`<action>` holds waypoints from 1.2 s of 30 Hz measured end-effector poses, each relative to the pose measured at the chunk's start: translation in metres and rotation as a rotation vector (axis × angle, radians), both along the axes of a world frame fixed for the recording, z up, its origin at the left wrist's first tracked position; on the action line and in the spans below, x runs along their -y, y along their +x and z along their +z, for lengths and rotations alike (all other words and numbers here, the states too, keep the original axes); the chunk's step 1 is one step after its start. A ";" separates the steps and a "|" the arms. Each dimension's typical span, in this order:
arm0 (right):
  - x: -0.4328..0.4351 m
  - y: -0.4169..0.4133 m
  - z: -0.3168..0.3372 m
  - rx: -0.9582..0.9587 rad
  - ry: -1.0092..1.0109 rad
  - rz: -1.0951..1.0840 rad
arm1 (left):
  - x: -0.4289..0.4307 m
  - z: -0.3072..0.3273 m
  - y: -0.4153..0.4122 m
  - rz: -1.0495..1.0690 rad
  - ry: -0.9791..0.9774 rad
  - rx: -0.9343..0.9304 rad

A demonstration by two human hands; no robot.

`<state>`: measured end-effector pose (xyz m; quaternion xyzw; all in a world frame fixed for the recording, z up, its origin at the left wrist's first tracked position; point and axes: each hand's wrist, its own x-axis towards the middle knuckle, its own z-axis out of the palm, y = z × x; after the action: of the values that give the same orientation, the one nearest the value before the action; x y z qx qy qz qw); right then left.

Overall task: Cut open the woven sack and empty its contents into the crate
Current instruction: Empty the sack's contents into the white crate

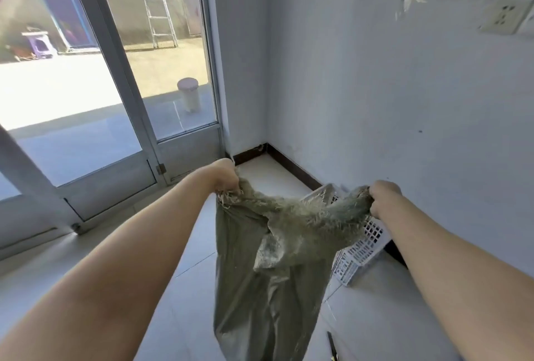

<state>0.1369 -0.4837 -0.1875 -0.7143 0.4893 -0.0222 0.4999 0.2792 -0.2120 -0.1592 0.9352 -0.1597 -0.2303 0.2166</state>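
Gripping frayed woven sack with left hand and right hand, fingers clenched; half hiding crate behind sack; beside sack, dark tool, cut off.

Item one: grey-green woven plastic sack. It is held up off the floor by its frayed, ragged top edge. The left hand grips one corner of that edge and the right hand grips the other, so the edge sags between them in loose fibres. The body hangs slack, flat and creased, its lower end running out of view.

Item two: white plastic lattice crate. It stands on the floor against the wall, behind the sack and to its right. The sack hides its near side and interior; contents cannot be told.
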 end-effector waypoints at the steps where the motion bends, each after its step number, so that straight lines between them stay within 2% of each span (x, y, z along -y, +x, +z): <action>1: 0.000 0.004 -0.005 0.039 -0.009 -0.023 | 0.002 -0.004 0.002 0.030 0.003 0.113; 4: -0.015 0.006 -0.002 0.059 0.224 -0.001 | 0.001 -0.004 0.014 0.361 -0.253 0.236; 5: -0.020 0.006 -0.001 -0.033 0.252 0.113 | -0.002 -0.001 0.022 0.456 -0.332 0.252; 8: -0.046 -0.003 -0.001 -0.544 0.032 0.570 | -0.012 0.006 0.042 0.591 -0.418 0.233; 9: -0.051 -0.002 -0.007 -0.642 -0.097 0.589 | -0.014 0.005 0.047 0.583 -0.423 0.207; 11: -0.061 0.002 -0.009 -0.662 -0.270 0.578 | -0.016 0.004 0.048 0.446 -0.445 0.143; 13: -0.070 0.007 -0.006 -0.610 -0.340 0.530 | -0.018 0.002 0.045 0.161 -0.366 0.016; 16: -0.065 0.015 -0.004 -0.465 -0.513 0.376 | -0.024 -0.004 0.049 -0.336 0.059 -0.141; 18: -0.064 0.021 -0.004 -0.378 -0.539 0.177 | -0.027 -0.013 0.054 -0.476 0.193 -0.155; 21: -0.069 0.035 -0.006 -0.376 -0.573 0.147 | -0.024 -0.029 0.047 -0.612 0.440 0.045; 23: -0.069 0.041 -0.006 -0.398 -0.656 0.179 | -0.027 -0.041 0.051 -0.585 0.496 0.250; 27: -0.056 0.025 -0.008 -0.519 -0.818 0.268 | -0.047 -0.049 0.080 -0.179 0.278 0.356; 31: -0.052 0.028 -0.005 -0.573 -0.926 0.394 | -0.034 -0.023 0.091 -0.036 -0.002 0.343; 34: -0.062 0.045 -0.002 -0.452 -0.875 0.468 | -0.008 0.004 0.081 -0.047 -0.335 0.153; 36: -0.082 0.059 0.003 -0.255 -0.700 0.483 | 0.009 0.013 0.067 -0.038 -0.507 0.013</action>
<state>0.1960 -0.4021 -0.1840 -0.9314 0.3290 0.0193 0.1547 0.3465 -0.2212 -0.1460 0.8492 -0.2313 -0.1811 0.4389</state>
